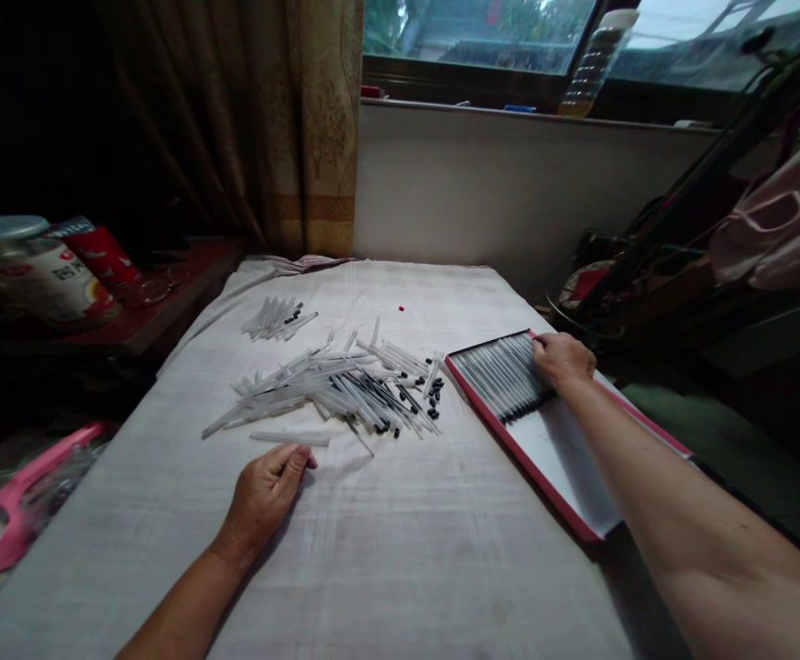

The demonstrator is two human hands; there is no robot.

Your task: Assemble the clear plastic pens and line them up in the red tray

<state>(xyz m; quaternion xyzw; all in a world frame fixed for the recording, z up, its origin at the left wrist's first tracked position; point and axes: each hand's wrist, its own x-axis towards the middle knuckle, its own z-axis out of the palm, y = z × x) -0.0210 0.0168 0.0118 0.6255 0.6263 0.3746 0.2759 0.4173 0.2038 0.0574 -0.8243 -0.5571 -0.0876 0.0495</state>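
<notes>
My left hand (268, 486) rests on the cloth-covered table with its fingers curled in and its thumb pressed against them; nothing shows in it. Just beyond it lies a single clear pen barrel (290, 439). A loose heap of clear pen barrels (282, 390), dark refills (372, 390) and small black caps (433, 394) spreads across the middle. At the right, my right hand (564, 360) reaches into a shallow red-rimmed box (582, 467), at the end of a neat row of pens (496, 374). Its fingers are closed, and what they hold is hidden.
A smaller group of pens (276, 319) lies at the back left, and a tiny red piece (400, 309) farther back. Jars (49, 275) stand on a side table at left, above pink-handled scissors (15, 504). A bottle (596, 64) stands on the windowsill.
</notes>
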